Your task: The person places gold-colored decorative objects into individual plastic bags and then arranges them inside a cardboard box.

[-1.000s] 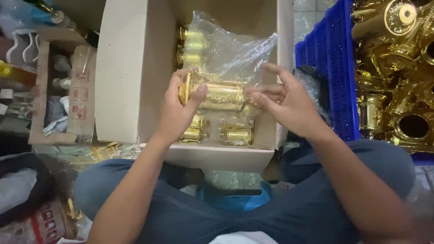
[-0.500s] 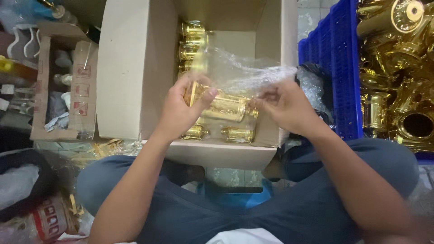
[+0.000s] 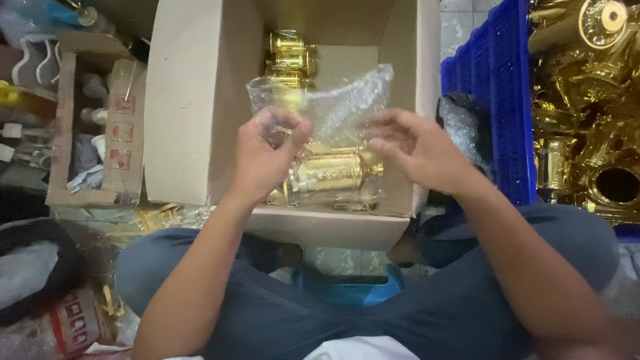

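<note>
A shiny gold ornamental piece [image 3: 328, 172] hangs inside a clear plastic bag [image 3: 337, 100] above an open cardboard box [image 3: 193, 113]. My left hand [image 3: 267, 157] pinches the bag's left upper edge, and my right hand [image 3: 413, 150] pinches its right upper edge, so the bag is held up between them. More gold pieces wrapped in plastic [image 3: 290, 57] stand at the far end inside the box. Others lie under the held piece, mostly hidden by it.
A blue plastic crate [image 3: 497, 100] full of unwrapped gold parts [image 3: 587, 100] stands to the right. A smaller cardboard box [image 3: 100, 133] with bottles and clutter sits to the left. My crossed legs in grey-blue trousers [image 3: 373, 313] fill the foreground. Scrap plastic and packaging lie at lower left.
The gold piece has slid down into the bag. Both hands moved from gripping the piece to holding the bag's top edges, lifting the bag upright over the box.
</note>
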